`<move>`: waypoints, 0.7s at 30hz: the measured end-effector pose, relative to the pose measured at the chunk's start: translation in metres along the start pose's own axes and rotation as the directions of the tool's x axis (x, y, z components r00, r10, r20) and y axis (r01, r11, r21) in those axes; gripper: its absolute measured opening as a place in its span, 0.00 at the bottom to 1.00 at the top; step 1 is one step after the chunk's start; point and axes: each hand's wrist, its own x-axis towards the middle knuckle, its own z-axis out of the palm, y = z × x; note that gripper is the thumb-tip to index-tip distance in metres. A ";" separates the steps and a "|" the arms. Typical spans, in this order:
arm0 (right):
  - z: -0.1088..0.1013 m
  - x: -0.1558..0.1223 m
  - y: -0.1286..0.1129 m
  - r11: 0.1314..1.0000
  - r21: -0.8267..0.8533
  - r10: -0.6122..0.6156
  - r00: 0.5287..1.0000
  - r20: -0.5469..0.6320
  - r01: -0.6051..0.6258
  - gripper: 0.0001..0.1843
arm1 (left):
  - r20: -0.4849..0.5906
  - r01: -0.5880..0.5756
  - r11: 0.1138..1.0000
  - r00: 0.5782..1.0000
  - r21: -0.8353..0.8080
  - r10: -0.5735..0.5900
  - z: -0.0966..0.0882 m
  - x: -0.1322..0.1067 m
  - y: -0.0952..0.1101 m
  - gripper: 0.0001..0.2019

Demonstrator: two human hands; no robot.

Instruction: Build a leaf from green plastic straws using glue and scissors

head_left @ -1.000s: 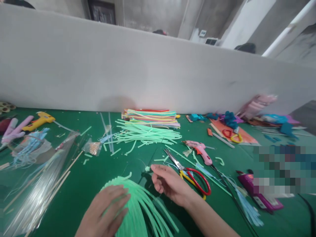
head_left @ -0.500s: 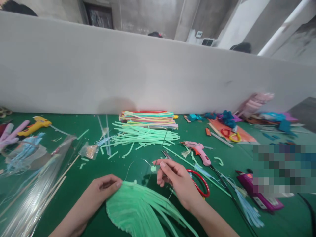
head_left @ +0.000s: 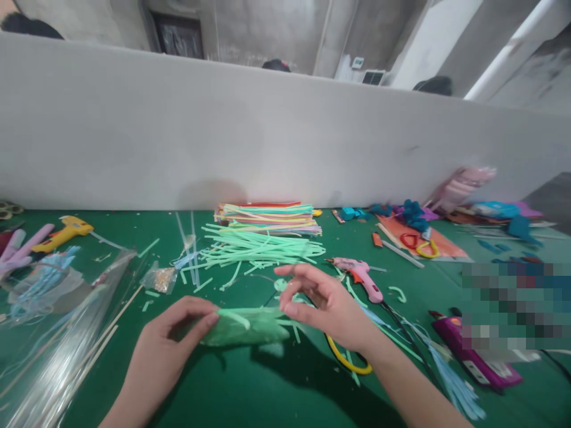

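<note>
My left hand (head_left: pixel 178 333) pinches the left end of a mint-green fuzzy piece (head_left: pixel 250 326), made of pipe cleaners laid side by side. It is held above the table and seen nearly edge-on, blurred by motion. At its right end, the thumb and a finger of my right hand (head_left: pixel 325 303) close on the edge, while the index finger sticks out. Just beyond the fingertips is a small pale green tuft (head_left: pixel 280 285) with a thin wire or thread beside it. Scissors with a yellow and red handle (head_left: pixel 350 359) lie partly hidden under my right hand.
Behind are loose mint pipe cleaners (head_left: pixel 263 246) and a multicoloured bundle (head_left: pixel 267 217). A pink glue gun (head_left: pixel 363 276) with its cord lies right, near a purple object (head_left: pixel 473 351). Left are a yellow glue gun (head_left: pixel 66 233), clear plastic wrap (head_left: pixel 75 345) and a bead bag (head_left: pixel 161 278). A white partition (head_left: pixel 267 137) stands behind.
The green piece has been lifted and tilted from a broad fan to nearly edge-on. My right hand has come onto its right end. More of the scissors' yellow handle now shows.
</note>
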 end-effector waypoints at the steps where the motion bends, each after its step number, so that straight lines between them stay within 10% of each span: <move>1: -0.002 0.000 -0.003 0.997 -0.078 -0.016 0.999 0.036 0.019 0.18 | -0.041 -0.101 0.994 0.994 0.036 0.102 -0.002 0.000 0.002 0.09; 8: 0.015 -0.004 -0.001 0.891 -0.347 -0.274 0.956 0.102 0.292 0.08 | -0.136 -0.407 0.904 0.896 0.130 0.423 -0.004 0.009 -0.003 0.02; 10: 0.021 -0.007 0.007 0.813 -0.435 -0.401 0.914 0.062 0.386 0.07 | -0.212 -0.405 0.909 0.884 0.095 0.416 -0.003 0.014 -0.008 0.14; 13: 0.023 -0.010 0.020 0.593 -0.596 -0.602 0.790 0.118 0.542 0.14 | -0.256 -0.238 0.927 0.952 -0.289 0.165 0.000 0.019 -0.014 0.35; 15: 0.020 -0.012 0.028 0.410 -0.689 -0.680 0.704 0.206 0.598 0.18 | -0.090 -0.029 0.847 0.996 -0.530 -0.022 0.002 0.019 -0.014 0.37; 21: 0.016 -0.015 0.038 0.161 -0.761 -0.654 0.646 0.395 0.629 0.17 | 0.185 0.386 0.522 0.900 -0.761 -0.395 0.001 0.008 -0.008 0.25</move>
